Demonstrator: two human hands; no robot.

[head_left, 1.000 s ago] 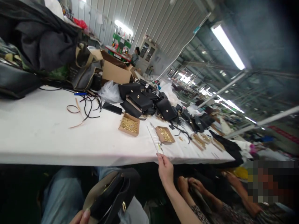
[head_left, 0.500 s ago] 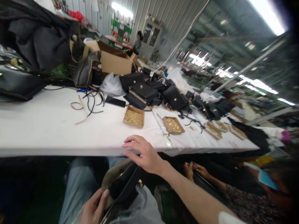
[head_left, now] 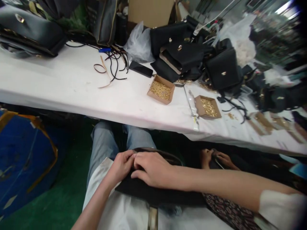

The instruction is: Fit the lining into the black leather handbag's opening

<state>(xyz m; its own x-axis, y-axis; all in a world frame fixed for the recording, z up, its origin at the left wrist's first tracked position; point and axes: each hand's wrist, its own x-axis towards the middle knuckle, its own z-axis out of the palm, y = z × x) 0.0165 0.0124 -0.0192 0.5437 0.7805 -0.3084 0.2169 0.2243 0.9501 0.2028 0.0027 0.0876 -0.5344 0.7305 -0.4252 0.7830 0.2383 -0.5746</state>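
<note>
A black handbag [head_left: 165,195] lies across my lap, over a white cloth. My left hand [head_left: 122,164] pinches its upper left edge with closed fingers. Right beside it, my right hand [head_left: 153,169] has its fingers curled over the same edge, with the fingertips meeting those of my left hand. My right forearm crosses above the bag and covers part of it. A dark curved strip, perhaps the strap [head_left: 171,156], arches behind my right hand. Whether the fingers also hold a small part is hidden.
On the white table [head_left: 59,86] stand cardboard trays of gold-coloured hardware [head_left: 161,90], a phone [head_left: 140,69], loose black cords [head_left: 117,65] and piled black bags [head_left: 189,56]. A blue sack [head_left: 26,159] sits at the left. Another person's hands [head_left: 216,158] work at the right.
My view has tipped down. My left hand has risen to meet my right hand, which has left the table edge and come down onto the bag. The bag now lies flatter across my lap.
</note>
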